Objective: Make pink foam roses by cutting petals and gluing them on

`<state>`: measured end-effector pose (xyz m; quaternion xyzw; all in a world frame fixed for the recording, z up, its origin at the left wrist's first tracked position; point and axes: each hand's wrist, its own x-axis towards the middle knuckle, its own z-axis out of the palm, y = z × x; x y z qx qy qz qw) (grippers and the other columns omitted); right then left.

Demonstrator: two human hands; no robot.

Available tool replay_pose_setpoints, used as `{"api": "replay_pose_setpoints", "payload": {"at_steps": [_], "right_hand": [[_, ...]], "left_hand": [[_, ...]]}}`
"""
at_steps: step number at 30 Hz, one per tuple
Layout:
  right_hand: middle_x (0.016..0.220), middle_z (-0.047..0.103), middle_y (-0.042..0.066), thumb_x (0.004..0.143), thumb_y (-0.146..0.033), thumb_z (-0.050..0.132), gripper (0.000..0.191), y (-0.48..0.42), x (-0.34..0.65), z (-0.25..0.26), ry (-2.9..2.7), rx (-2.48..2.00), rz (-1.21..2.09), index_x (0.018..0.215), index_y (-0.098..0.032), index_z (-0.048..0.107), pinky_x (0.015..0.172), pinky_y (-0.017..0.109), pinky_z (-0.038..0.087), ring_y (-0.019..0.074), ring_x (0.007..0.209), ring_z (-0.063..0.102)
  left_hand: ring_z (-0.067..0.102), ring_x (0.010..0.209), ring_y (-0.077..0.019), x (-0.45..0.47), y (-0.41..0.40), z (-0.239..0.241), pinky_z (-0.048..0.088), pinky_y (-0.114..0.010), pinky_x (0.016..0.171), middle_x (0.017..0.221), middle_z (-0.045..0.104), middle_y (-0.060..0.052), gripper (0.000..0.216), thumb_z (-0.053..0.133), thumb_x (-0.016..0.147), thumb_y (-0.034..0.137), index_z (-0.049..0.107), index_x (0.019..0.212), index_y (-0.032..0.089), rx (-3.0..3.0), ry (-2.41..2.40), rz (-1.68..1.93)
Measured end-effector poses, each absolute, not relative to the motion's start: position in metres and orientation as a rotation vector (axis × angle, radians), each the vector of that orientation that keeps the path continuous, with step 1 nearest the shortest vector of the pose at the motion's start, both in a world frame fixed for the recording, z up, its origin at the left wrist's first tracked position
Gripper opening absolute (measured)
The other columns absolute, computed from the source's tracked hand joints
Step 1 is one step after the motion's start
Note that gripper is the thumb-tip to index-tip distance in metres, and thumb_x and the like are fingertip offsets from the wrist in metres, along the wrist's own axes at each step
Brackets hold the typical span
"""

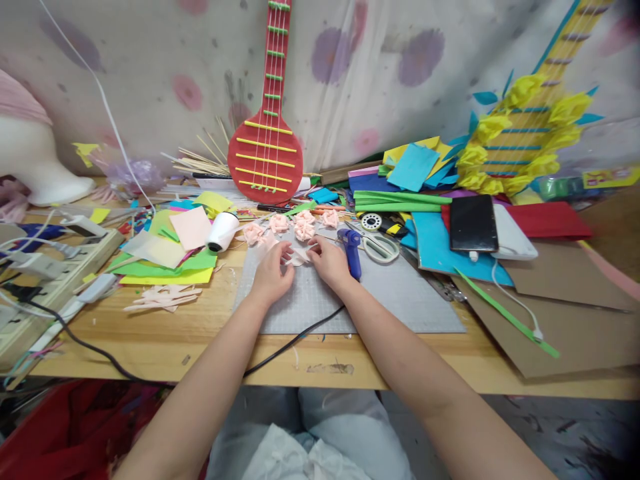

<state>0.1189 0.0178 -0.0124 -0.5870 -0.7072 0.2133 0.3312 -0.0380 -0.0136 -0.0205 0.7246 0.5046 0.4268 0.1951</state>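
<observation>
Over the grey cutting mat (400, 300), my left hand (273, 273) and my right hand (330, 263) face each other with curled fingers. A small pale pink piece of paper (300, 256) lies between their fingertips, pinched from both sides; part of it is hidden. Just beyond sit several pink paper roses (304, 227). Close by my right hand, a blue glue gun (351, 253) rests on the mat, its black cord passing beneath my right forearm. Scissors (381, 249) with pale handles lie farther right.
Behind the mat stands a red paper lute (265, 160); a yellow one (520, 147) with paper flowers is at right. Coloured paper sheets (165, 267), pink strips (163, 298) and a power strip (60, 287) are left. A black phone (471, 223) and cardboard (545, 327) lie right.
</observation>
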Motion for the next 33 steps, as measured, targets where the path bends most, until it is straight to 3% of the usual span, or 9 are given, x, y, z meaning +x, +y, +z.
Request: {"api": "replay_pose_setpoints", "payload": {"at_steps": [6, 11, 17, 24, 29, 33], "right_hand": [[0.08, 0.067, 0.001, 0.076, -0.02, 0.052, 0.023, 0.016, 0.117, -0.014, -1.893, -1.399, 0.5, 0.099, -0.023, 0.056, 0.072, 0.03, 0.042, 0.0161, 0.072, 0.058], [0.083, 0.066, 0.001, 0.077, -0.02, 0.051, 0.024, 0.016, 0.116, -0.015, -1.895, -1.321, 0.506, 0.101, -0.023, 0.055, 0.073, 0.03, 0.043, 0.0154, 0.073, 0.057], [0.083, 0.065, 0.002, 0.078, -0.02, 0.048, 0.023, 0.015, 0.116, -0.015, -1.843, -1.292, 0.507, 0.1, -0.021, 0.054, 0.074, 0.031, 0.044, 0.0163, 0.075, 0.058], [0.088, 0.059, 0.007, 0.08, -0.023, 0.043, 0.023, 0.02, 0.117, -0.018, -1.606, -1.24, 0.503, 0.101, -0.018, 0.05, 0.075, 0.031, 0.045, 0.0171, 0.081, 0.056], [0.079, 0.056, 0.002, 0.077, -0.027, 0.048, 0.022, 0.023, 0.117, -0.022, -1.49, -1.242, 0.66, 0.098, -0.02, 0.048, 0.069, 0.029, 0.045, 0.0145, 0.07, 0.055], [0.076, 0.054, -0.001, 0.073, -0.024, 0.051, 0.024, 0.022, 0.115, -0.022, -1.496, -1.249, 0.768, 0.097, -0.021, 0.047, 0.063, 0.027, 0.044, 0.0128, 0.065, 0.055]], "left_hand": [[0.054, 0.072, -0.011, -0.034, -0.012, -0.024, 0.045, -0.024, 0.06, 0.122, 0.052, -0.011, 0.058, 0.05, 0.073, 0.019, 0.035, 0.129, 0.021, 1.999, 1.402, 1.165], [0.052, 0.061, -0.0084, -0.036, -0.006, -0.032, 0.044, -0.024, 0.058, 0.107, 0.056, -0.008, 0.064, 0.055, 0.069, 0.017, 0.034, 0.129, 0.02, 1.8, 1.409, 1.179], [0.055, 0.069, -0.0119, -0.036, -0.006, -0.027, 0.044, -0.027, 0.067, 0.083, 0.056, -0.002, 0.045, 0.052, 0.072, 0.016, 0.043, 0.116, 0.018, 1.808, 1.446, 1.202], [0.056, 0.083, -0.0166, -0.035, -0.009, -0.023, 0.045, -0.029, 0.073, 0.093, 0.06, -0.006, 0.037, 0.046, 0.075, 0.015, 0.048, 0.112, 0.018, 2.054, 1.531, 1.193], [0.053, 0.091, -0.0225, -0.033, -0.014, -0.02, 0.044, -0.034, 0.078, 0.09, 0.067, -0.004, 0.047, 0.049, 0.067, 0.008, 0.056, 0.112, 0.021, 2.251, 1.601, 0.992], [0.051, 0.09, -0.0217, -0.033, -0.017, -0.014, 0.042, -0.033, 0.082, 0.093, 0.067, -0.002, 0.046, 0.052, 0.066, 0.01, 0.058, 0.111, 0.02, 2.269, 1.685, 1.071]]}}
